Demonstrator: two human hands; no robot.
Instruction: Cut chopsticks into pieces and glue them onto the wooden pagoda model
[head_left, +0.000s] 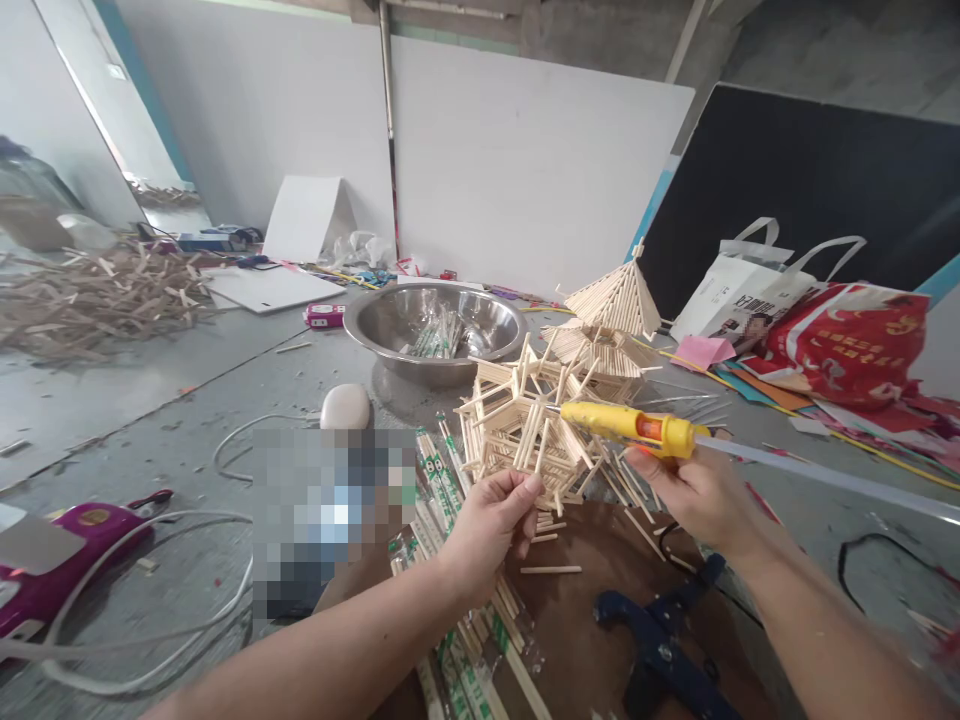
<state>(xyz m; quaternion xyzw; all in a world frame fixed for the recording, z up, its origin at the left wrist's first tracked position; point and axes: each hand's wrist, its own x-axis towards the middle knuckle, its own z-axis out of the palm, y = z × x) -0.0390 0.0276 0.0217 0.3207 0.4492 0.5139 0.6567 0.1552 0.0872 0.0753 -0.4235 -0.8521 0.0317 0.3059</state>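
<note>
left hand (pixel 491 520) is pinching the stick lattice (pixel 525 425) by its near edge, mid-scene, nearer than the steel bowl (pixel 435 320) | yellow glue gun (pixel 630 425) is poking its nozzle into the lattice | right hand (pixel 694 490) is gripping the gun | judged best: steadying the lattice, nozzle on one joint, small bead

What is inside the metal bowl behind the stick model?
Inside the metal bowl lies a bundle of wrapped sticks with green print, resting on the shiny bottom. The near rim covers the part of the inside closest to the camera.
</note>
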